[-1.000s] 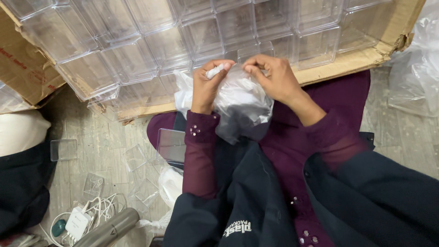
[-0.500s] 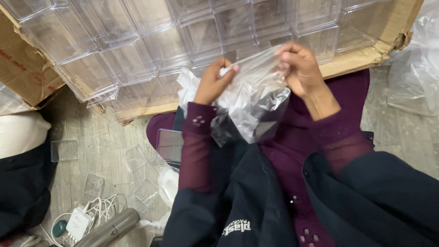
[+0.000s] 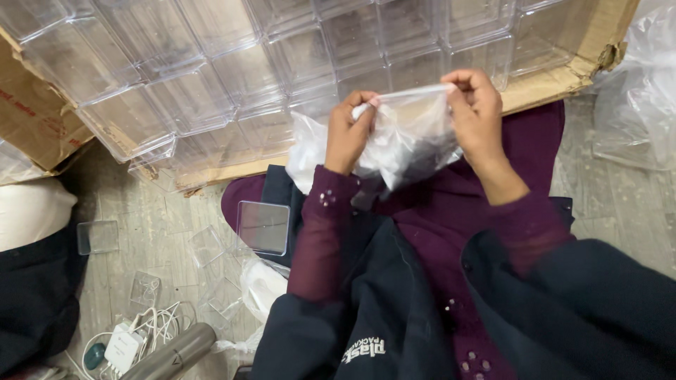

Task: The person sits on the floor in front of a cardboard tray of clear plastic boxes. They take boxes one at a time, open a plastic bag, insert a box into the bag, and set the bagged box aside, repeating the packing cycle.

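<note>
A clear plastic bag (image 3: 408, 137) hangs between both hands above my lap. My left hand (image 3: 348, 134) pinches the bag's top edge on the left side. My right hand (image 3: 479, 112) grips the same edge on the right, so the bag's mouth is stretched between them. Something pale shows through the film inside the bag, but I cannot tell what it is. Behind the hands lies a cardboard carton (image 3: 556, 77) packed with several clear plastic boxes (image 3: 211, 63).
A clear square lid (image 3: 263, 226) rests by my knee, and other clear box parts (image 3: 98, 236) lie on the grey floor. A white charger with cables (image 3: 127, 345) and a metal cylinder (image 3: 169, 355) sit at bottom left. More plastic film (image 3: 637, 91) lies at right.
My hands have moved apart and slightly upward, pulling the crumpled bag out into a stretched, open shape.
</note>
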A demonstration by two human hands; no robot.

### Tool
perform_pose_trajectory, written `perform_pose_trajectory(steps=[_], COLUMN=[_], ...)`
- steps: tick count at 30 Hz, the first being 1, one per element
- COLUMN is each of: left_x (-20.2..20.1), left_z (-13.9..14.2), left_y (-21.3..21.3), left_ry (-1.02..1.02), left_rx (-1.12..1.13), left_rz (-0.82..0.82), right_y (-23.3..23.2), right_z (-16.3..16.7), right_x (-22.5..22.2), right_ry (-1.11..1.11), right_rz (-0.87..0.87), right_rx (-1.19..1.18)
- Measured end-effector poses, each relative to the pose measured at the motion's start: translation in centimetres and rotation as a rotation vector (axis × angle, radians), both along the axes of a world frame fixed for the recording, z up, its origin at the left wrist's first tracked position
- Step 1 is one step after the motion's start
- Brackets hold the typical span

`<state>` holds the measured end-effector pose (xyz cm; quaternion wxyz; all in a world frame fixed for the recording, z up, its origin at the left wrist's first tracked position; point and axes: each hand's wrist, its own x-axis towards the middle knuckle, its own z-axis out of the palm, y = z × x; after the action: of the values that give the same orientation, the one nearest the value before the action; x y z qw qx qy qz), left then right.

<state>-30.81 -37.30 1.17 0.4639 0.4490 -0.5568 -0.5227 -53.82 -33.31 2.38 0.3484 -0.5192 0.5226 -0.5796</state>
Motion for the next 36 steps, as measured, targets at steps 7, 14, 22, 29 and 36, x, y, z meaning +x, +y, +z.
perform_pose_trajectory(steps=[7,14,22,29,36], left_x=[-0.8,-1.9,-8.5,-9.7,-8.9], left_z=[-3.5,-2.4,-0.4,-4.6,-4.5], left_y=[1.4,1.0,-1.9,-1.8,-1.1], left_ry=[-0.310,-0.553,-0.434,-0.501,-0.605], left_rx=[-0.013,-0.025,-0.301,-0.409,-0.392], left_rz=[-0.007,-0.062,-0.154,-0.158,-0.207], right_y=[2.3,2.8,6.6,14.2,18.0], right_z=[-3.9,-3.0,-0.9,-9.1,-15.5], right_x=[-1.6,-1.9,-2.7,-19.3,-22.6], right_ry=[0.176,-0.572,-0.468,-0.865,-0.627], right_rz=[-0.017,0.228,0.463,-0.532,-1.115], right_rx=[0.231,0.368,0.384,-0.135,-0.099])
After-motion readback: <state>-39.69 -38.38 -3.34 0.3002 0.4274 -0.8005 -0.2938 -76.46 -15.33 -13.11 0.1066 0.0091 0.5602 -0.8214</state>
